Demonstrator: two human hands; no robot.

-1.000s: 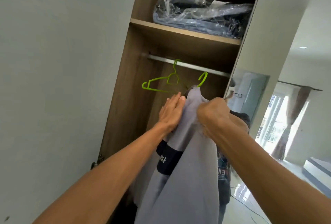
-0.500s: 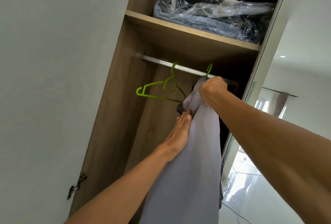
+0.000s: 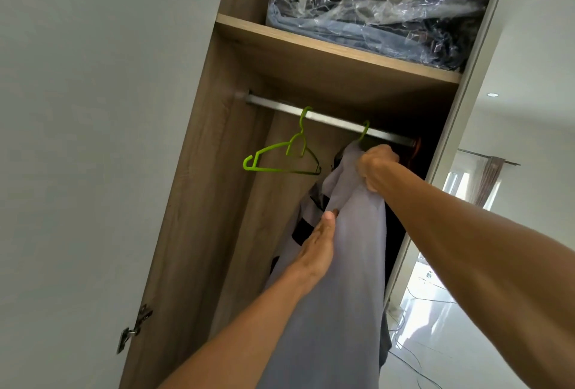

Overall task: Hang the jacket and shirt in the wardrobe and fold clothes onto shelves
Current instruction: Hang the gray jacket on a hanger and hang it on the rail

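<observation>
Grey shirt (image 3: 351, 264) hung by a green hook (image 3: 363, 130) on the wardrobe rail (image 3: 326, 119), at twelve o'clock. My right hand (image 3: 378, 168) clutched its shoulder, fingers curled into cloth; my left hand (image 3: 317, 248), fingers together, pressed it at seven o'clock.

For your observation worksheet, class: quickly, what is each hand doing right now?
Left hand: open, flat against the grey garment.
Right hand: closed, gripping the grey garment's top.

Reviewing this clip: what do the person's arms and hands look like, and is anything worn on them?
Both arms are bare as far as the frame shows: no sleeve on the left forearm or the right forearm. The left hand and right hand wear no gloves; no watch, bracelet or ring shows on the visible sides.
</observation>
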